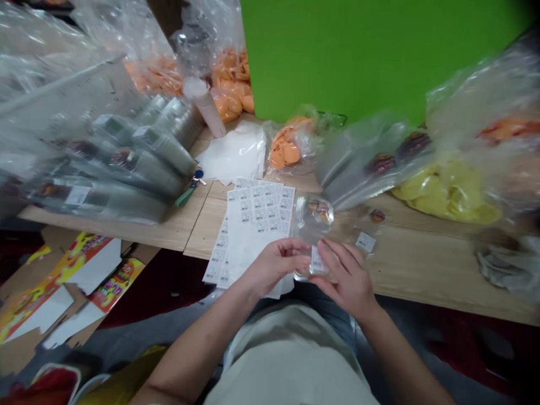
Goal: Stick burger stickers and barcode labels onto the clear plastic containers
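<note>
My left hand [276,264] and my right hand [343,275] both hold a clear plastic packet [314,233] above the table's front edge. A small round printed label [319,211] shows on its upper part. A white barcode sticker [316,260] lies on the packet between my fingers. Under my left hand and wrist spreads a pile of barcode sticker sheets [257,216]. Another clear packet with a white sticker [365,242] lies on the wood just beyond my right hand.
The light wooden table [422,270] holds bagged grey tubes [126,163] at left, keys with a green fob [188,194], white paper [234,152], and bagged orange [284,146] and yellow [447,191] pieces. A green board [358,56] stands behind. Printed cardboard [80,270] lies below left.
</note>
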A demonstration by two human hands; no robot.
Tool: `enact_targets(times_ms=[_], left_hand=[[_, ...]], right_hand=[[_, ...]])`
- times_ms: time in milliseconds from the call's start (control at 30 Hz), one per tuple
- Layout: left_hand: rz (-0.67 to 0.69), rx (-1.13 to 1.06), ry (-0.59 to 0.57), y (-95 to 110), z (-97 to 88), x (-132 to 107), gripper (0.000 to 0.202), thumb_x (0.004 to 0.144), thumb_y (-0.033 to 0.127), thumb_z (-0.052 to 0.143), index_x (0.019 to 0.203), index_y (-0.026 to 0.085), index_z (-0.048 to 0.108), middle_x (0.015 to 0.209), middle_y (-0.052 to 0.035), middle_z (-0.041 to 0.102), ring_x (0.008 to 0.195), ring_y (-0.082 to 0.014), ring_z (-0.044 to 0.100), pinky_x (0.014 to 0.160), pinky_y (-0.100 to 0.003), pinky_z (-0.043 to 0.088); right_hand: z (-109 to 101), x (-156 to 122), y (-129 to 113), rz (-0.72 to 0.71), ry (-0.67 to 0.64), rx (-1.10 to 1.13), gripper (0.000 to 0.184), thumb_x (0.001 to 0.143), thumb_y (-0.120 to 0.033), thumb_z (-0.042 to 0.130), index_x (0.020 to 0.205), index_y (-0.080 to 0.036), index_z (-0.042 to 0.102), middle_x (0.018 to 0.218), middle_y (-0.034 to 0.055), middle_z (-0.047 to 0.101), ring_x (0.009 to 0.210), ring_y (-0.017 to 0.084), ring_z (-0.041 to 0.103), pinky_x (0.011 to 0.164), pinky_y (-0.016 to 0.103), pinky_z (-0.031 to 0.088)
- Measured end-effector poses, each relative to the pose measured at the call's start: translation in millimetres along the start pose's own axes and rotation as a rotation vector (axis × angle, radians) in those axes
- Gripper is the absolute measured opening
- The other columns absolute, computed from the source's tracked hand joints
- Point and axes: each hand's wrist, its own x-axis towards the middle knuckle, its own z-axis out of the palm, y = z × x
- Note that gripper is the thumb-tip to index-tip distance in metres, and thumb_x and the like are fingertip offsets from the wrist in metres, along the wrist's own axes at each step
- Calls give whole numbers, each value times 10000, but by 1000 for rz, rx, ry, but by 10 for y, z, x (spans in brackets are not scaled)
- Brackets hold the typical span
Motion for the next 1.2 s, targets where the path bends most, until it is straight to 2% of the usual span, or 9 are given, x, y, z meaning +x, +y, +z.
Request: enact_targets(times_ms=[100,200,300,367,567,733,933,1100,1200], left_hand=[[172,481,91,-98,-10,29,346,732,355,646,1023,174,600,817,-36,593,743,-150,562,716,-285,445],[480,1072,601,-174,-362,13,355,771,386,585,1065,186,576,1070,-97,538,1048,-242,479,931,-385,367],[360,1414,1145,-220,-870,-51,523,743,426,588,1125,79,504,1073,-178,493,1101,-330,405,959,-497,307],[194,1512,1232,-223,-1132,-118,514,746,445,570,1092,70,510,1027,-178,502,1043,-332,438,902,-493,354],[99,1451,1083,-144,-1390,-168,244,767,376,553,859,149,551,819,-69,559,837,-228,526,800,-372,421],[242,1318,1001,-125,-1462,-197,185,766,308,563,874,158,558,816,-58,570,799,-200,536,758,-338,428],[358,999,1166,-37,-1418,-857,218,823,360,503,910,174,577,871,-53,599,747,-164,550,702,-280,429],[18,473,412,-289,-1045,-1327,247,764,294,606,987,187,612,955,-67,645,883,-178,598,783,-276,447],[201,15,571,-562,-850,-1091,724,570,184,772,1213,255,445,1277,-79,489,1120,-197,515,915,-288,413]], right_hand=[[-129,-329,131,83,100,-165,743,727,-438,650,1356,-175,354,1186,156,543,1060,275,507,898,420,425],[-208,-542,481,299,147,-297,649,776,-406,599,1333,-154,380,1185,168,542,1076,278,501,908,433,415],[-182,-611,855,376,-6,-288,548,811,-406,546,1286,-157,431,1209,147,539,1088,266,497,914,431,416],[-128,-607,966,371,-94,-299,541,807,-430,539,1265,-155,453,1243,155,511,1108,285,483,906,458,415],[81,-173,387,325,117,-211,365,811,-288,545,1148,-148,542,1176,157,529,1105,269,486,928,449,403],[859,451,-542,-9,-225,95,497,815,-332,539,1247,-99,465,1329,161,444,1268,302,338,993,447,363],[1424,589,-910,127,-274,206,281,870,-265,466,1117,-182,574,1233,113,549,1156,273,460,916,451,385],[1277,947,-984,386,-215,517,320,924,-314,334,933,-169,619,970,87,639,942,192,560,860,346,432],[1257,1070,-1102,307,-295,662,315,914,-358,360,891,-183,621,900,57,648,892,173,577,829,312,444]])
